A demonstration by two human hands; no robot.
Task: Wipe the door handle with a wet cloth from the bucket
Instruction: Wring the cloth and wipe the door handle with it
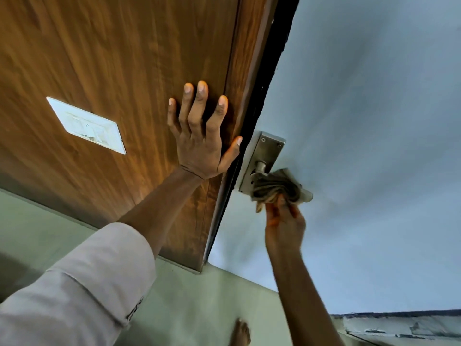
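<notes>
A metal door handle [260, 167] on a steel backplate [267, 151] is fixed to the pale blue door [361, 121]. A crumpled brownish cloth [277, 187] is wrapped over the lever and hides most of it. My right hand [284, 226] grips the cloth from below and presses it on the lever. My left hand [202, 136] lies flat with fingers spread on the brown wooden panel [112, 58] left of the door's edge, thumb near the dark gap. No bucket is in view.
A white switch plate [86, 124] sits on the wooden panel to the left. The pale green floor [199, 308] lies below, with a bare foot [240, 333] on it. A worn, chipped edge [399, 325] runs along the door's bottom at lower right.
</notes>
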